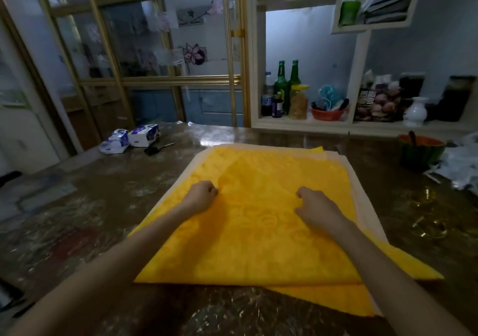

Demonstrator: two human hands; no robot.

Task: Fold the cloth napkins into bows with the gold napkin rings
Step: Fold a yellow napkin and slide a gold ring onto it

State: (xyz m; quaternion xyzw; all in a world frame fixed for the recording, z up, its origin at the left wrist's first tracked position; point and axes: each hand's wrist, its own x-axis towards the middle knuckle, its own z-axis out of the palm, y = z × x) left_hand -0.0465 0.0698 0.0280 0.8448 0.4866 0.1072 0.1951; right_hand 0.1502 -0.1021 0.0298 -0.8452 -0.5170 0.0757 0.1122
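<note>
A yellow napkin (258,245) is spread flat on the counter (90,219) in the middle of the frame. It is laid on a pale cloth (360,206), whose edge is seen along its left, upper and right sides. A second yellow cloth (336,302) is seen under them at the lower right.

The left hand (203,196) is placed on the napkin, left of the centre. Its fingers are curled tightly and the fabric is pinched by them. The right hand (318,209) is placed right of the centre, well apart from the left one. Its fingers are also curled, and the fabric is grasped between thumb and forefinger. Small wrinkles are seen in the napkin at both hands.

The gold napkin rings (429,229) are lying on the counter at the right of the frame, near the napkin and apart from both hands. At the upper left, scissors (159,148) and tissue packs (129,139) are seen on the counter. A green bowl (420,154) is seen at the upper right.
</note>
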